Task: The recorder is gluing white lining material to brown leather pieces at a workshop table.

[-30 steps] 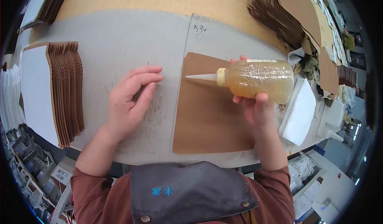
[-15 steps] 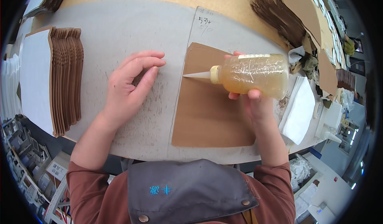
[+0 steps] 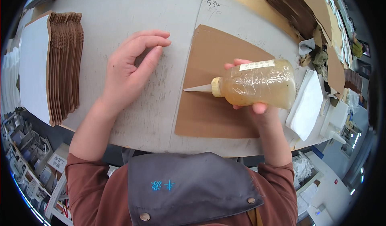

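My right hand (image 3: 261,108) grips a squeeze bottle (image 3: 259,84) of cloudy amber liquid, tipped on its side. Its white pointed nozzle (image 3: 198,88) aims left, with the tip at the left edge of a brown sheet (image 3: 213,121). The sheet lies flat on the grey work surface under the bottle. Over the bare grey board left of the sheet is my left hand (image 3: 134,63), open, with loosely bent fingers and nothing visible in it. Its thumb and index finger curve toward each other with a gap between.
A fanned stack of brown pieces with a white top (image 3: 35,71) stands at the left. White folded cloth or paper (image 3: 306,105) lies right of the bottle. More brown sheets (image 3: 291,13) are piled at the far right, near crumpled rags (image 3: 319,61). Another nozzle bottle (image 3: 334,121) is at the right.
The nozzle tip has slid nearer to me along the sheet's left edge, as my right hand moved the bottle. The whole view has shifted slightly. My left hand keeps its pose.
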